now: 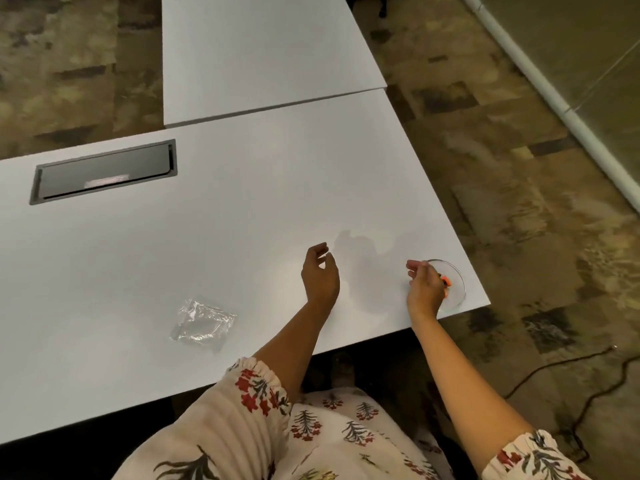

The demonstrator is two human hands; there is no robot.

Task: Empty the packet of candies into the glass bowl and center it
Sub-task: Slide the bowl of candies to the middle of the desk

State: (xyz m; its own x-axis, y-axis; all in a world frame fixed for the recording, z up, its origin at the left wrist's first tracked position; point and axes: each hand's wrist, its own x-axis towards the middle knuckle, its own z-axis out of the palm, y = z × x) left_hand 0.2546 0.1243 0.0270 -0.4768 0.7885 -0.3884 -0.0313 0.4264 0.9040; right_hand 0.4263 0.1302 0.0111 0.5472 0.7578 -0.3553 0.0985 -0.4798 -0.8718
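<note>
Glass bowl [452, 285] sits at the far right corner of the white worktop [242, 220], close to both the right edge and the near edge, well off centre. It is clear, shallow and round, with a thin rim; the worktop shows through it. Inside are a few small candies [446, 283], orange-red with something dark beside them; count and shape are too small to tell, and part of them is hidden behind the hand.

Right hand [425, 287] is at the bowl's left rim, overlapping it in view. Fingers are extended and loosely spread toward the left, not clenched. Cannot tell whether thumb or fingertips actually touch the glass.

Left hand [320, 273] is over bare worktop, well left of the bowl, with the fingers curled loosely inward and nothing in them. Its shadow falls on the surface between the two hands.

Packet [202, 323] lies flat on the worktop near the front edge, left of the left forearm and well apart from the bowl. It is clear, crinkled plastic and looks empty, with neither hand touching it.

A dark recessed cable hatch [104, 171] is set into the worktop at far left. A second white table [259, 57] butts against the far edge.
</note>
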